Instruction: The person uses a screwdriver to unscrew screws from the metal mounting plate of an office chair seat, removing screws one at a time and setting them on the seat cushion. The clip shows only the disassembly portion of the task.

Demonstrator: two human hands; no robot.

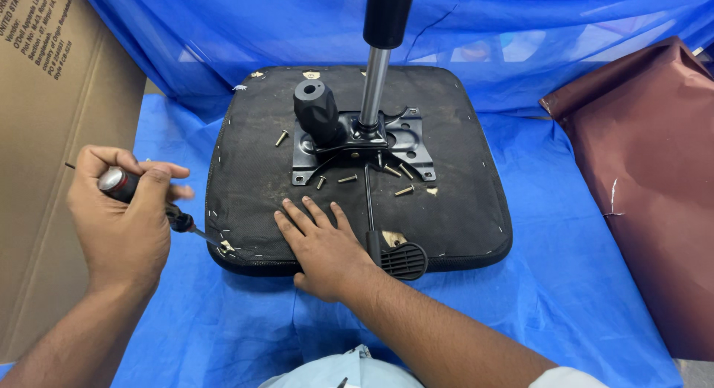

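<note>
Pressing flat, fingers spread, your right hand (321,243) holds nothing, resting on the near edge of the upturned black seat (245,157), just beside the lever paddle (402,259). Left hand (123,217) is closed round a screwdriver (141,198), tip at the seat's near-left rim. Further back: loose brass screws (347,179) w/ black mounting plate (405,139), knob (315,109), upright gas cylinder (375,83), centre of seat.
</note>
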